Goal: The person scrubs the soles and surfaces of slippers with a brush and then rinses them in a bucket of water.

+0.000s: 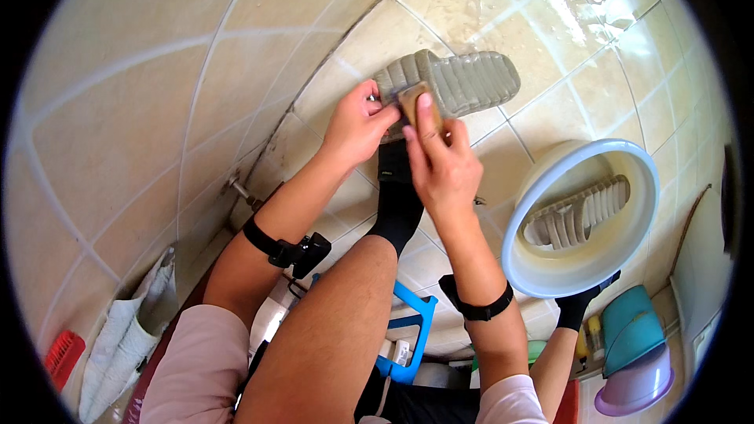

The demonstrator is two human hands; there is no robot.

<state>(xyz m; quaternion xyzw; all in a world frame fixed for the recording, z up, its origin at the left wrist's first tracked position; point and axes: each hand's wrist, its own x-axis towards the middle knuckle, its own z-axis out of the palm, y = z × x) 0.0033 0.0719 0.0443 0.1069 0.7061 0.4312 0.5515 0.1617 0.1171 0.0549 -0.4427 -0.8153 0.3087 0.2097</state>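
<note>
A wet grey ribbed slide slipper [477, 79] lies level in front of me, above the tiled floor. My left hand [359, 126] grips its near-left edge, with the fingertips partly hidden behind it. In my right hand [445, 159] is a small scrubbing brush with a brown back [419, 104], pressed against the slipper by the strap. The brush's bristles are mostly out of sight. To the right, a matching slipper [604, 197] rests inside a basin with a pale blue rim [655, 200], in cloudy water.
Wet tiles [559, 70] shine at the upper right. On the left stands the tiled wall [129, 70] with a small metal valve [242, 191]. A blue plastic stool [421, 329] is beneath me. Teal [633, 329] and purple [636, 383] basins stand lower right; a white towel [126, 335] hangs lower left.
</note>
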